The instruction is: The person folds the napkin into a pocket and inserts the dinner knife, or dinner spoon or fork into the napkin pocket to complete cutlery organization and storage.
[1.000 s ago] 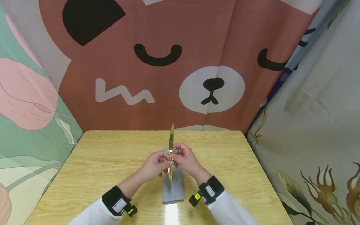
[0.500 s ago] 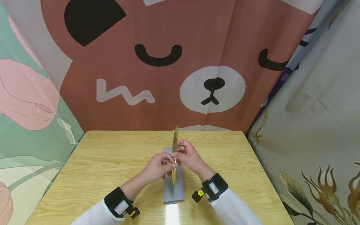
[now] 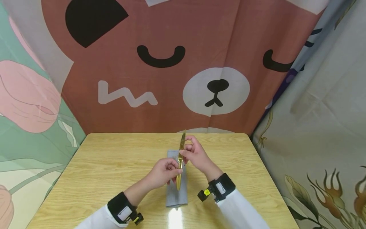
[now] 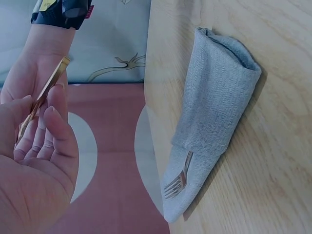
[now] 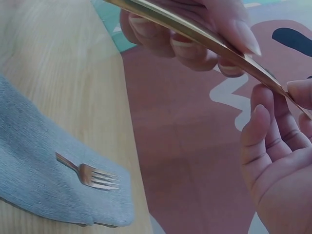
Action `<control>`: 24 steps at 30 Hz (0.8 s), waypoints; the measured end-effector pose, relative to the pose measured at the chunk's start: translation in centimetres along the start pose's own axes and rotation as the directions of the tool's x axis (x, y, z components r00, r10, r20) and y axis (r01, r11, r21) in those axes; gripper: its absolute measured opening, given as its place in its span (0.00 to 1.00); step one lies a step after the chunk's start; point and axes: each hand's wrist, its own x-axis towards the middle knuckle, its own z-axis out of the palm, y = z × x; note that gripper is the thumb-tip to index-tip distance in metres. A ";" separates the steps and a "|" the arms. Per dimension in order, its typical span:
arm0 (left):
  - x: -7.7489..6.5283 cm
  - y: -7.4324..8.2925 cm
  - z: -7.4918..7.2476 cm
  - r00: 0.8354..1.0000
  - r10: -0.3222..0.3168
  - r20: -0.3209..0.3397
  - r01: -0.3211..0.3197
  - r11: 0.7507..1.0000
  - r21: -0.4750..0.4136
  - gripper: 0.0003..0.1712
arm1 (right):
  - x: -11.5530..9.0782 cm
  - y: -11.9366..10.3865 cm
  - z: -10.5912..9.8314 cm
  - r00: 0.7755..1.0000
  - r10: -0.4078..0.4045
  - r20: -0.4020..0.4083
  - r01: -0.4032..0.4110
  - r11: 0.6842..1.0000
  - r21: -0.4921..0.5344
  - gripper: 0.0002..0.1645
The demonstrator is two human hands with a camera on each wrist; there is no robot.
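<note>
A gold table knife (image 3: pixel 181 156) is held above the table between both hands, its blade pointing away. My left hand (image 3: pixel 163 171) pinches the handle between thumb and fingers. Farther up, my right hand (image 3: pixel 197 157) pinches the knife near the base of its blade. Below lies a folded grey-blue cloth napkin (image 4: pixel 214 92). From a fold in it shows the head of a fork (image 5: pixel 92 176), tines lying on the cloth; the rest of its handle is hidden inside.
The napkin lies lengthwise on a light wooden table (image 3: pixel 114 159). Behind the table hangs a brown curtain (image 3: pixel 160 114) printed with a bear face. A pale floral curtain (image 3: pixel 308 127) hangs to the right.
Both hands have shifted a little to the right with the knife. The right hand has slid from the handle up toward the blade, uncovering the fork tines in the head view.
</note>
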 end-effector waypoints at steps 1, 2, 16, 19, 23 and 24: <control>0.0 0.1 0.0 1.000 0.003 0.006 -0.003 1.000 0.000 0.11 | 0.0 0.0 -0.1 1.000 -0.005 -0.002 0.005 1.000 -0.004 0.25; -0.1 0.1 0.0 1.000 0.006 0.013 -0.006 1.000 0.000 0.11 | 0.0 -0.1 -0.1 1.000 -0.008 -0.005 0.008 1.000 -0.007 0.25; -0.8 -0.9 0.4 0.981 0.004 0.193 -0.014 0.999 0.050 0.13 | -0.1 -0.4 -0.7 1.000 -0.021 -0.023 0.019 0.997 -0.081 0.29; -1.0 -1.1 0.6 0.976 0.017 0.219 -0.039 0.995 0.096 0.13 | -0.2 -0.5 -0.6 1.000 -0.027 -0.008 0.026 0.997 -0.077 0.28; -1.2 -1.9 1.0 0.970 0.019 0.244 -0.064 0.982 0.177 0.14 | -0.2 -0.4 -0.6 0.999 -0.034 0.013 0.035 0.996 -0.085 0.29; -1.3 -2.1 1.1 0.968 0.014 0.249 -0.068 0.975 0.211 0.14 | -0.3 -0.4 -0.6 0.999 -0.038 0.015 0.039 0.995 -0.090 0.29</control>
